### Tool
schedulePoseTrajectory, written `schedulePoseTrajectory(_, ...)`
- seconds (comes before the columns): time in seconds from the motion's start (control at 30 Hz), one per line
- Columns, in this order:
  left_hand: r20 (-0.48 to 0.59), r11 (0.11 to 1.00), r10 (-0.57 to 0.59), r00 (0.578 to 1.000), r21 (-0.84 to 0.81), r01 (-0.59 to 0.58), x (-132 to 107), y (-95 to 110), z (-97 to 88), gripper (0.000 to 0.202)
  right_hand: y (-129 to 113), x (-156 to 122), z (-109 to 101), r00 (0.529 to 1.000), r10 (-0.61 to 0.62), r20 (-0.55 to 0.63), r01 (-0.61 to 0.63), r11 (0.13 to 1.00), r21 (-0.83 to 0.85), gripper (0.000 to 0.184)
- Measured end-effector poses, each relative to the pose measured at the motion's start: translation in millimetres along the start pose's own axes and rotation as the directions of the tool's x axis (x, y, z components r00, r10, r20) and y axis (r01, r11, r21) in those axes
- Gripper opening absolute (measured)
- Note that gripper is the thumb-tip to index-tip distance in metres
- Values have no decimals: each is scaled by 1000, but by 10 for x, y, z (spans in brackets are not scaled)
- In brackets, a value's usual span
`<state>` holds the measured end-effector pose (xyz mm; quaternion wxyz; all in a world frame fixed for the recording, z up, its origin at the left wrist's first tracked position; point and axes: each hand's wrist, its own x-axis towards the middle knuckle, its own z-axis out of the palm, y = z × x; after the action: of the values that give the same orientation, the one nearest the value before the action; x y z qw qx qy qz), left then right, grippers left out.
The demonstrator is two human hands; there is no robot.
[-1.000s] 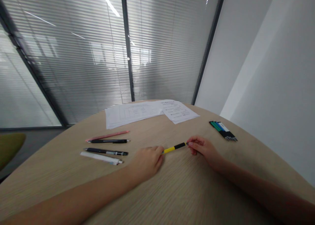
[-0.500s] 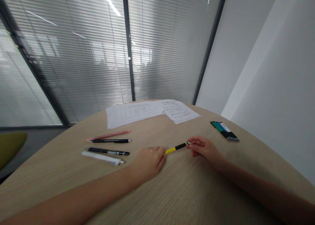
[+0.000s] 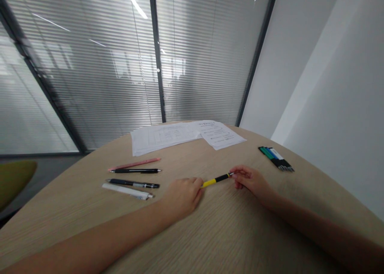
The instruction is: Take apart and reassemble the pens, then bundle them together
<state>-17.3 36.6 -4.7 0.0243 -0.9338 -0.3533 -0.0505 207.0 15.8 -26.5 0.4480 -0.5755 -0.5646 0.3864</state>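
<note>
A yellow and black pen (image 3: 216, 180) lies nearly level just above the wooden table (image 3: 240, 234), spanning the gap between my hands. My left hand (image 3: 183, 198) closes on its yellow end, which disappears behind the fingers. At the dark tip, the fingertips of my right hand (image 3: 247, 181) pinch the pen. Left of my left hand lie a pink pen (image 3: 134, 164), a black pen (image 3: 135, 171), a black and silver pen (image 3: 133, 183) and a white tube (image 3: 127, 191).
Papers with printed tables (image 3: 187, 137) lie at the table's far edge. A bundle of green, blue and black markers (image 3: 276, 159) sits near the right edge. Slatted glass partitions stand behind the table, a white wall to the right, and an olive chair (image 3: 13, 182) at left.
The whole scene has drifted slightly right in the view as my head turned. My hands still hold the pen between them, with no visible change in grip.
</note>
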Motion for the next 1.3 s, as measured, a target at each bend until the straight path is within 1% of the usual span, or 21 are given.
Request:
schedulePoseTrajectory(0.1, 3, 1000, -1, 1000, 2, 1, 1, 3, -7, 24, -11, -2, -5, 1000, 13, 14, -13, 1000, -15, 25)
schedulePoseTrajectory(0.27, 6, 1000, -3, 1000, 1, 3, 0, 14, -22, 24, -9, 2, -20, 997, 10, 71, -11, 1000, 12, 26)
schedulePoseTrajectory(0.47, 11, 1000, 4, 1000, -14, -4, -6, 13, -29, 23, -37, -24, -18, 997, 44, 67, -44, 999, 2, 23)
schedulePoseTrajectory(0.73, 22, 998, 57, 998, -14, -57, -19, 5, -23, 23, -20, -20, -38, 993, 59, 100, -57, 998, -29, 28)
schedulePoseTrajectory(0.8, 18, 998, 63, 998, -14, -63, -23, 3, -22, 23, -40, -27, -44, 992, 53, 111, -48, 998, -44, 27)
schedulePoseTrajectory(0.87, 6, 997, 73, 997, -16, -73, -26, -3, -14, 23, -63, -38, -51, 991, 13, 135, 0, 996, -91, 24)
schedulePoseTrajectory(0.9, 3, 997, 80, 997, -17, -80, -28, -6, -10, 23, -70, -42, -54, 989, -13, 149, 32, 991, -127, 26)
schedulePoseTrajectory(0.97, 3, 995, 95, 995, -13, -95, -31, -9, -4, 22, -66, -46, -57, 985, -57, 163, 89, 976, -200, 34)
schedulePoseTrajectory(1.0, 3, 995, 101, 995, -10, -101, -32, -8, -4, 21, -55, -44, -55, 985, -66, 158, 101, 969, -226, 38)
schedulePoseTrajectory(1.2, 20, 994, 111, 994, -13, -111, -42, 15, -34, 22, 58, -27, -27, 994, -18, 105, 49, 953, -300, 49)
schedulePoseTrajectory(1.3, 14, 994, 103, 995, -27, -102, -41, 14, -33, 22, 69, -25, -21, 992, -29, 126, 61, 965, -255, 56)
